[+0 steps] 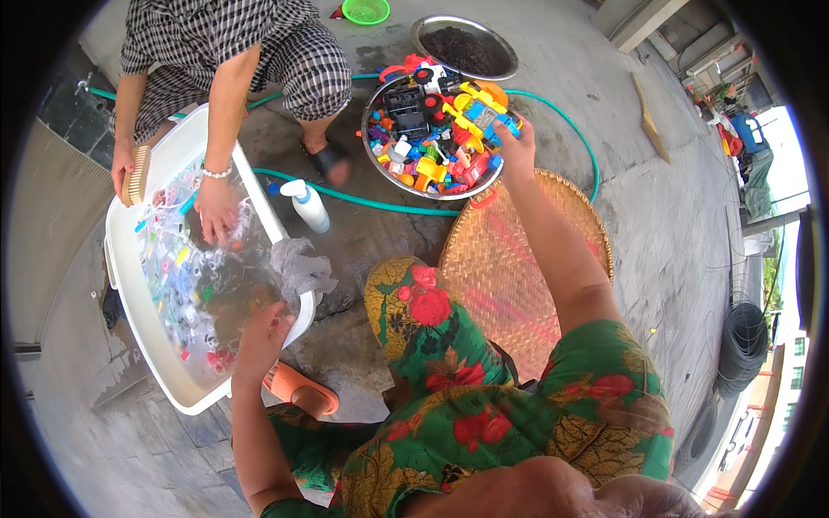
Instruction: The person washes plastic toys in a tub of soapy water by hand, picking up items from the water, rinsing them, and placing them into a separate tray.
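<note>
My right hand (517, 150) grips the blue end of a yellow and blue plastic toy vehicle (482, 116). The toy is over the right side of a round metal basin (388, 176) heaped with colourful plastic toys. My left hand (264, 337) is at the near end of a white plastic tub (146, 340), over the water beside the rim. Its fingers are bent and partly hidden, so whether they hold anything is unclear. Small plastic pieces (188, 304) float in the tub's foamy water. A wet grey cloth (301, 265) hangs over the tub's right rim.
Across the tub, another person (220, 162) has one hand in the water and a brush (137, 175) in the other. A white pump bottle (309, 206), a green hose (375, 206), a woven bamboo tray (499, 272) and a metal bowl of dark material (466, 52) are nearby.
</note>
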`<state>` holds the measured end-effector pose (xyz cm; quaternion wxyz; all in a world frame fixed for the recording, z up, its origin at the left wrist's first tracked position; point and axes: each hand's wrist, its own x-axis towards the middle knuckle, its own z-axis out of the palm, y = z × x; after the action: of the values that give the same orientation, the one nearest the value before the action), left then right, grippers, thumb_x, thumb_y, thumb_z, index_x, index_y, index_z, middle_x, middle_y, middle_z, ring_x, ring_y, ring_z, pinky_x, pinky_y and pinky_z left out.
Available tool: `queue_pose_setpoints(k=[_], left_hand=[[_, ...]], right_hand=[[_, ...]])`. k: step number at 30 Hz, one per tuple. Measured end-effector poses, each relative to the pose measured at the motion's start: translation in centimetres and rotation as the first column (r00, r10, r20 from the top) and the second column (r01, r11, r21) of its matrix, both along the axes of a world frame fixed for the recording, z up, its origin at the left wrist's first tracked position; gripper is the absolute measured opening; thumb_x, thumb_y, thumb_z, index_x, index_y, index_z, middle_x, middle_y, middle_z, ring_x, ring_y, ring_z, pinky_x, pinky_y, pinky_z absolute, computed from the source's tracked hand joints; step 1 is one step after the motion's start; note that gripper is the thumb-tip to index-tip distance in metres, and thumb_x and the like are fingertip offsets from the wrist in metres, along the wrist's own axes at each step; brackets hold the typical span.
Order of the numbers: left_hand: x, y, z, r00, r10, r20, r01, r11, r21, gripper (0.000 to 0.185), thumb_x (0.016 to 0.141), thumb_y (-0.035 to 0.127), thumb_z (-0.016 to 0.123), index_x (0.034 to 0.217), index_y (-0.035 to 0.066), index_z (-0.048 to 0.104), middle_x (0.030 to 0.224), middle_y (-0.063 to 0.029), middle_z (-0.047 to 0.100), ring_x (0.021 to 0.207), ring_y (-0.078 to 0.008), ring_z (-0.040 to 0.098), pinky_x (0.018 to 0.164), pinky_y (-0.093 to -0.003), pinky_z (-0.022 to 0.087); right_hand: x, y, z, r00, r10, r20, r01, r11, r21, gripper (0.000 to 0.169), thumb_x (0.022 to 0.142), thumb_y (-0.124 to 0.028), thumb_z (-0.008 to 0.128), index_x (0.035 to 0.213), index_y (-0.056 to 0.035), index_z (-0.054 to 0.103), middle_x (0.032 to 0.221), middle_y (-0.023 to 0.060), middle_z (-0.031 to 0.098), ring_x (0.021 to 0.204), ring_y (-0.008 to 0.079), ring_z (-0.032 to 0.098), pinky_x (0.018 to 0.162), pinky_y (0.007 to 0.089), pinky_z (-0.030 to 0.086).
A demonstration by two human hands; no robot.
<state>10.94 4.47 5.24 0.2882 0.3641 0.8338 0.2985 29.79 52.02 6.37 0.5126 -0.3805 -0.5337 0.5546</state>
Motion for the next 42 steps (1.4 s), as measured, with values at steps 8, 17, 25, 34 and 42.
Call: queue_pose_setpoints(k=[8, 17, 25, 34, 42], left_hand=[[3.0, 1.8, -1.8, 0.919, -0.025, -0.394, -0.015, 0.995, -0.098, 0.044, 0.084, 0.042, 0.056, 0.105, 0.004, 0.055, 0.082, -0.0131, 0.063, 0.076, -0.0325, 0.061, 0.065, -0.0414, 0.047], [3.1, 1.6, -2.5, 0.887, -0.013, -0.462, -0.025, 0.997, -0.076, 0.038, 0.079, 0.039, 0.060, 0.097, 0.006, 0.056, 0.076, -0.0102, 0.060, 0.070, -0.0310, 0.058, 0.062, -0.0399, 0.045], [3.6, 2.4, -1.6, 0.884, 0.029, -0.466, -0.058, 0.997, -0.049, 0.036, 0.079, 0.037, 0.062, 0.096, 0.006, 0.058, 0.076, -0.0095, 0.061, 0.071, -0.0298, 0.060, 0.062, -0.0393, 0.047], [3.3, 1.6, -0.8, 0.934, 0.041, -0.354, -0.098, 0.984, -0.146, 0.042, 0.083, 0.047, 0.054, 0.104, 0.011, 0.057, 0.089, -0.0121, 0.063, 0.082, -0.0330, 0.060, 0.068, -0.0424, 0.047], [3.4, 0.5, -0.5, 0.973, 0.054, -0.225, -0.073, 0.994, -0.081, 0.042, 0.088, 0.047, 0.047, 0.104, 0.010, 0.059, 0.091, -0.0144, 0.063, 0.086, -0.0334, 0.060, 0.073, -0.0416, 0.047]], right_hand=[[0.1, 10.2, -3.7, 0.734, -0.427, 0.528, 0.095, 0.834, 0.543, 0.051, 0.074, -0.020, 0.070, 0.119, -0.0117, 0.048, 0.117, 0.0176, 0.047, 0.113, 0.0326, 0.046, 0.094, 0.0390, 0.040], [-0.7, 13.3, -15.7, 0.475, -0.106, 0.874, -0.344, 0.891, 0.295, 0.040, 0.076, -0.029, 0.057, 0.114, -0.0190, 0.061, 0.131, 0.0101, 0.046, 0.116, 0.0261, 0.047, 0.098, 0.0379, 0.039], [-1.1, 12.5, -13.8, 0.598, -0.151, 0.787, -0.309, 0.862, 0.401, 0.035, 0.076, -0.019, 0.057, 0.111, -0.0154, 0.061, 0.121, 0.0137, 0.053, 0.111, 0.0308, 0.051, 0.093, 0.0376, 0.042], [-2.9, 3.0, -7.4, 0.728, 0.076, 0.681, -0.434, 0.820, 0.373, 0.037, 0.083, -0.013, 0.056, 0.119, -0.0071, 0.055, 0.115, 0.0141, 0.056, 0.105, 0.0263, 0.054, 0.092, 0.0347, 0.042], [-13.0, -18.6, 4.5, 0.497, 0.798, 0.341, -0.866, 0.480, 0.140, 0.026, 0.086, -0.008, 0.055, 0.112, -0.0044, 0.058, 0.102, 0.0037, 0.059, 0.096, 0.0103, 0.054, 0.085, 0.0250, 0.042]])
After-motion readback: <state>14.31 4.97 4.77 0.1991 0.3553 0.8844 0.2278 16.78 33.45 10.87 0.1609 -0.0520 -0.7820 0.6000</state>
